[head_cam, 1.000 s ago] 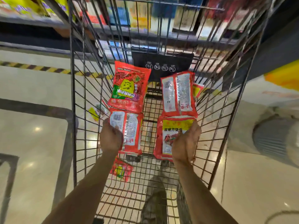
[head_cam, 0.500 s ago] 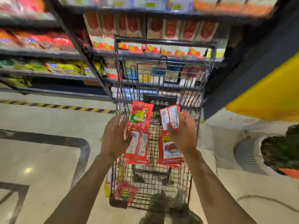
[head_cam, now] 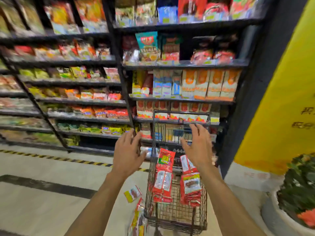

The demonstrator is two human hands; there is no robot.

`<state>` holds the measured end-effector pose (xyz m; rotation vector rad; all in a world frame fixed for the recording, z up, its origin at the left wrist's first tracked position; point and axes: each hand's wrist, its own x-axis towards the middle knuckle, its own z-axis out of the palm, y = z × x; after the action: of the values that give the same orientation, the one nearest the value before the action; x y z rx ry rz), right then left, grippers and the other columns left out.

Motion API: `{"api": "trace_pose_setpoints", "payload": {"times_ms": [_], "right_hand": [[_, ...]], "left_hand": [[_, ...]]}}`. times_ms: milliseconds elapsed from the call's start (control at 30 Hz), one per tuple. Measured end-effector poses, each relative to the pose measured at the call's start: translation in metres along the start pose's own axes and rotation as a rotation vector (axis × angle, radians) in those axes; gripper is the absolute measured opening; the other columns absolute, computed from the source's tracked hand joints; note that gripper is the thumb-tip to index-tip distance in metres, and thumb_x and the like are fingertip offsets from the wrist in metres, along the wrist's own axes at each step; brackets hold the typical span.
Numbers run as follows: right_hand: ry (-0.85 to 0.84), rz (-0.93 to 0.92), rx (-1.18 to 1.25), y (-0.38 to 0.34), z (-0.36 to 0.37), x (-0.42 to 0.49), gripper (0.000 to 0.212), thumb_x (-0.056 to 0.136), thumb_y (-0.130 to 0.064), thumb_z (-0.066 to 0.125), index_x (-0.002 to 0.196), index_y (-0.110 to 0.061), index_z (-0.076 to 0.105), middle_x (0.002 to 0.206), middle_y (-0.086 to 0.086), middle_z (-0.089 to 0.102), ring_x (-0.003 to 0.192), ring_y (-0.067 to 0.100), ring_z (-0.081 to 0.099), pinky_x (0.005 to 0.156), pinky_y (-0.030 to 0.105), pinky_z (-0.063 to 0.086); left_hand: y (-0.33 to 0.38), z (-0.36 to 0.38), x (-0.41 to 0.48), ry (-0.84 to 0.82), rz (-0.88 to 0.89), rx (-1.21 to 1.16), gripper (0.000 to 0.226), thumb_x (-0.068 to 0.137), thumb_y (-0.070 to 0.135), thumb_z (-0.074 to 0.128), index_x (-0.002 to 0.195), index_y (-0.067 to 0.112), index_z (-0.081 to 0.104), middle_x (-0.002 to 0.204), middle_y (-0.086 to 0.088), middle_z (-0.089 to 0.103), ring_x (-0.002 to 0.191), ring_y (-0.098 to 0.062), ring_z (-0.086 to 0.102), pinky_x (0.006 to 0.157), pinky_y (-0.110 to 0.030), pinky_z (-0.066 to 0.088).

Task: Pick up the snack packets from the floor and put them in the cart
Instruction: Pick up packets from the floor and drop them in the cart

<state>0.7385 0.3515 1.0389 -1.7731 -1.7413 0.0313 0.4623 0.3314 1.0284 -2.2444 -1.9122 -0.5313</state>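
**Shelving bays** (head_cam: 119,65): I count two, black-framed and side by side. Every tier is filled with bagged and boxed goods, too blurred for me to tally.

**Yellow wall** (head_cam: 281,99): one, at the right.

**Floor** (head_cam: 42,201): pale, with one black-and-yellow hazard stripe (head_cam: 51,157) along the foot of the shelves.

**Planter** (head_cam: 272,206): one, at the lower right. It holds green foliage with orange blooms.

**Cart** (head_cam: 182,112): one wire cart, in front of the right bay. It holds red snack packets in two columns.
- Left column (head_cam: 163,178): two faces show, the upper one with green and yellow print, and more are stacked beneath.
- Right column (head_cam: 190,184): two faces show, also over a stack.
- That makes four faces I can count; I cannot number the ones under them.

**Hands**: two, bare, each holding nothing.
- Left hand (head_cam: 127,154): it hovers just left of the cart, fingers spread and loosely bent.
- Right hand (head_cam: 198,150): it is above the basket with fingers spread. I cannot tell whether the fingertips meet the wire.

**Packets on the floor**:
- Loose packet (head_cam: 133,194): one, yellow and red, lying just left of the cart.
- Blurred heap (head_cam: 139,218): by the cart's near-left corner. I cannot tell how many it holds.
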Motion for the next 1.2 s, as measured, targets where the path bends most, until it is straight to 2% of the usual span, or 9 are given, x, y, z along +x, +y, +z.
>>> {"api": "trace_pose_setpoints", "payload": {"times_ms": [133, 300, 433, 567, 667, 800, 900, 1100, 1200], "right_hand": [[0.004, -0.118, -0.074, -0.053, -0.051, -0.049, 0.080, 0.091, -0.065, 0.064, 0.156, -0.029, 0.036, 0.161, 0.006, 0.038, 0.152, 0.030, 0.031, 0.121, 0.051, 0.032], [-0.020, -0.230, -0.241, -0.110, -0.077, -0.100, 0.084, 0.088, -0.075, 0.055, 0.156, -0.030, 0.033, 0.165, 0.008, 0.032, 0.153, 0.034, 0.026, 0.125, 0.053, 0.026], [-0.008, -0.330, -0.339, -0.155, -0.066, -0.141, 0.096, 0.084, -0.089, 0.032, 0.164, -0.037, 0.018, 0.171, 0.007, 0.020, 0.157, 0.035, 0.017, 0.129, 0.055, 0.016], [-0.005, -0.333, -0.356, -0.229, -0.036, -0.181, 0.100, 0.083, -0.090, 0.033, 0.164, -0.032, 0.023, 0.172, 0.008, 0.020, 0.158, 0.035, 0.018, 0.126, 0.057, 0.021], [0.005, -0.350, -0.358, -0.291, -0.010, -0.200, 0.101, 0.084, -0.090, 0.032, 0.164, -0.029, 0.024, 0.172, 0.010, 0.018, 0.158, 0.036, 0.016, 0.125, 0.059, 0.023], [-0.074, -0.358, -0.372, -0.341, 0.026, -0.233, 0.102, 0.085, -0.091, 0.021, 0.166, -0.030, 0.006, 0.175, 0.007, 0.001, 0.160, 0.035, 0.005, 0.125, 0.062, 0.018], [-0.106, -0.338, -0.374, -0.365, 0.046, -0.238, 0.104, 0.085, -0.092, 0.023, 0.166, -0.032, -0.005, 0.174, 0.004, -0.011, 0.161, 0.033, -0.006, 0.128, 0.061, 0.009], [-0.111, -0.280, -0.355, -0.399, 0.095, -0.214, 0.104, 0.088, -0.090, 0.031, 0.165, -0.031, -0.005, 0.175, 0.007, -0.006, 0.161, 0.034, -0.003, 0.127, 0.061, 0.011], [-0.109, -0.253, -0.337, -0.415, 0.128, -0.189, 0.105, 0.085, -0.092, 0.021, 0.166, -0.030, -0.005, 0.175, 0.007, -0.007, 0.161, 0.033, -0.005, 0.127, 0.062, 0.011]], "left_hand": [[-0.022, -0.071, -0.060, 0.043, -0.008, 0.105, 0.080, 0.095, 0.074, 0.040, 0.163, 0.031, 0.029, 0.171, -0.010, 0.024, 0.157, -0.038, 0.023, 0.125, -0.057, 0.025], [-0.088, -0.132, -0.129, 0.068, -0.052, 0.202, 0.084, 0.093, 0.079, 0.037, 0.163, 0.035, 0.025, 0.173, -0.009, 0.018, 0.158, -0.039, 0.021, 0.124, -0.059, 0.026], [-0.165, -0.173, -0.186, 0.067, -0.082, 0.276, 0.090, 0.090, 0.084, 0.027, 0.165, 0.035, 0.022, 0.175, -0.009, 0.009, 0.159, -0.039, 0.015, 0.126, -0.060, 0.019], [-0.257, -0.209, -0.243, 0.085, -0.101, 0.307, 0.091, 0.089, 0.085, 0.025, 0.165, 0.035, 0.022, 0.174, -0.010, 0.015, 0.158, -0.040, 0.018, 0.124, -0.064, 0.019], [-0.320, -0.230, -0.268, 0.083, -0.128, 0.321, 0.092, 0.090, 0.084, 0.032, 0.165, 0.033, 0.021, 0.173, -0.011, 0.016, 0.158, -0.041, 0.017, 0.123, -0.065, 0.021], [-0.378, -0.231, -0.306, 0.066, -0.116, 0.309, 0.092, 0.091, 0.084, 0.029, 0.166, 0.032, 0.017, 0.175, -0.011, 0.010, 0.159, -0.041, 0.013, 0.124, -0.064, 0.015], [-0.410, -0.223, -0.317, 0.062, -0.109, 0.304, 0.090, 0.092, 0.083, 0.028, 0.166, 0.031, 0.019, 0.174, -0.012, 0.012, 0.159, -0.040, 0.014, 0.124, -0.064, 0.016], [-0.454, -0.188, -0.293, 0.008, -0.106, 0.277, 0.091, 0.091, 0.083, 0.025, 0.166, 0.033, 0.013, 0.174, -0.012, 0.010, 0.160, -0.038, 0.010, 0.126, -0.063, 0.013], [-0.479, -0.170, -0.259, -0.017, -0.089, 0.288, 0.093, 0.089, 0.085, 0.020, 0.166, 0.035, 0.005, 0.175, -0.010, 0.004, 0.161, -0.036, 0.004, 0.127, -0.062, 0.010]]}}
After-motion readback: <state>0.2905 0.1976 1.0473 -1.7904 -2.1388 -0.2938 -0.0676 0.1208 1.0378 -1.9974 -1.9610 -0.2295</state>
